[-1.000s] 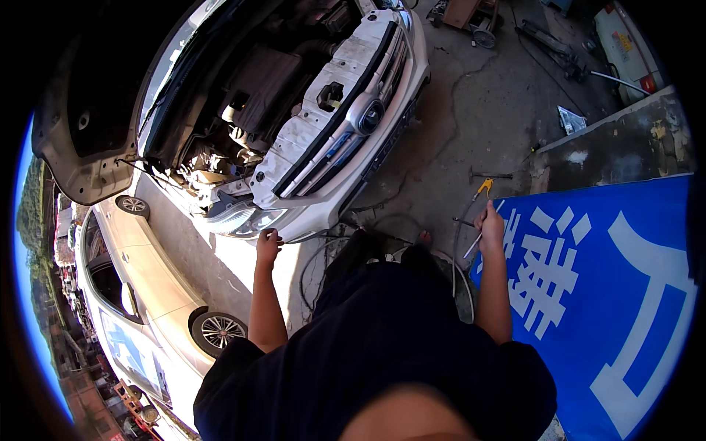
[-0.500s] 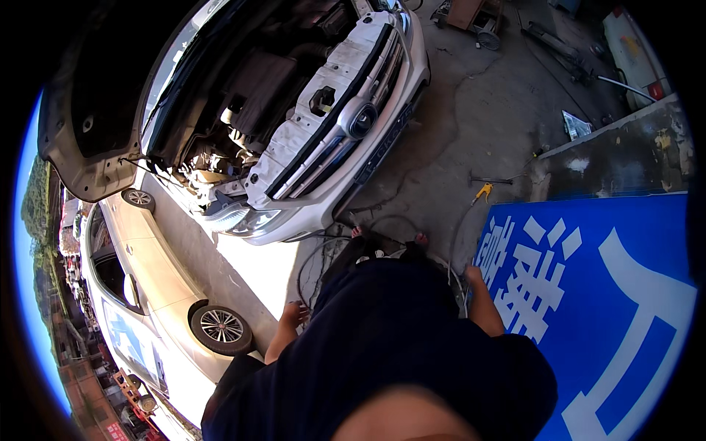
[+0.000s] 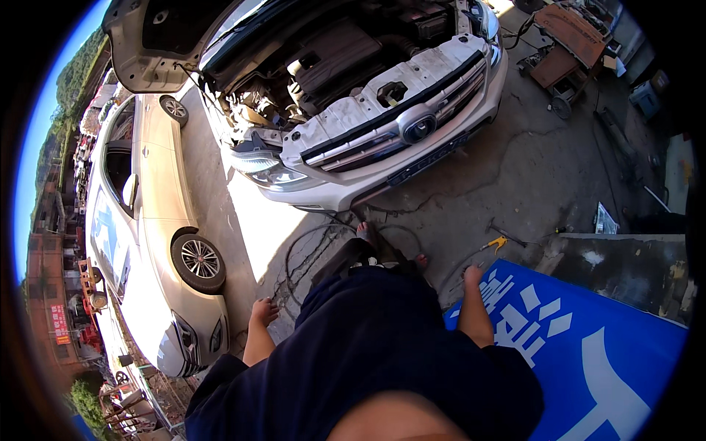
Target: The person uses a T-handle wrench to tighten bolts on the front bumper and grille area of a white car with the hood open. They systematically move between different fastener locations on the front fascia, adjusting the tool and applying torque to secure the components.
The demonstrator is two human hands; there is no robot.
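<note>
My left hand [image 3: 263, 312] hangs low at my left side with its fingers loosely apart and nothing in it. On the other side, my right hand [image 3: 473, 276] hangs beside the edge of a blue sign board [image 3: 625, 301] with large white characters. Its fingers are too small and foreshortened to read, and I see no object in it. Just beyond it on the ground lies a yellow air blow gun [image 3: 497, 242] on a thin hose. A white car [image 3: 346, 187] with its hood raised and engine bay exposed stands in front of me.
A beige car [image 3: 165, 220] is parked at the left. Dark hose loops [image 3: 298, 257] lie on the concrete around my feet. A rusty wheeled cart [image 3: 562, 62] stands at the far right, and a low concrete wall [image 3: 625, 268] runs behind the sign.
My view has turned, so the white car sits further right and more level. The blue sign has shifted lower. Both hands still hang at my sides.
</note>
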